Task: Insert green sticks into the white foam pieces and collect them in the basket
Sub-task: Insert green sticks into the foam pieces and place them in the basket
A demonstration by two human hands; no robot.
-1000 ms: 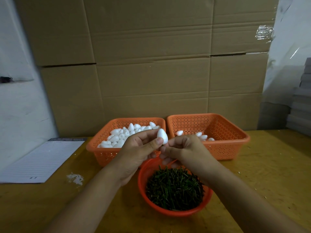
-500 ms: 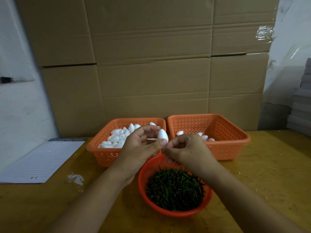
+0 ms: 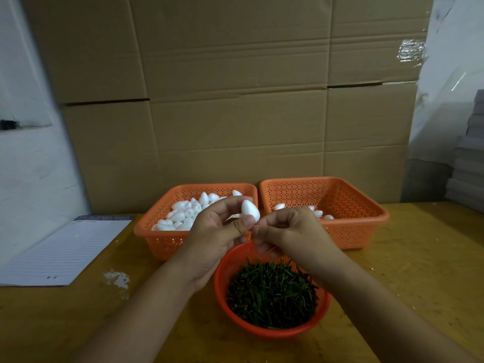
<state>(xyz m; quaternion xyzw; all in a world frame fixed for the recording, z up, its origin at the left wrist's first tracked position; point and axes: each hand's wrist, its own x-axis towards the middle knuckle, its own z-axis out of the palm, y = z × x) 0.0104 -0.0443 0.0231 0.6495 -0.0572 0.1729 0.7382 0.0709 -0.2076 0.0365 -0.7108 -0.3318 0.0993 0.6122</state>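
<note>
My left hand (image 3: pixel 217 231) pinches a white egg-shaped foam piece (image 3: pixel 249 209) between thumb and fingers, above the round orange bowl (image 3: pixel 222 289) full of green sticks (image 3: pixel 272 294). My right hand (image 3: pixel 290 233) has its fingertips curled against the foam's lower end; the stick it works is hidden by the fingers. Behind sit two orange baskets: the left basket (image 3: pixel 162 239) holds many plain foam pieces (image 3: pixel 183 213), and the right basket (image 3: pixel 366 226) holds a few foam pieces (image 3: pixel 318 213).
A lined paper pad (image 3: pixel 65 252) lies on the wooden table at the left, with white foam crumbs (image 3: pixel 116 279) beside it. A wall of cardboard boxes (image 3: pixel 235 100) rises behind the baskets. Grey stacked items (image 3: pixel 468 163) stand at the far right.
Both hands stay together over the bowl. The right fingertips have shifted slightly up against the base of the foam piece; the foam has barely moved.
</note>
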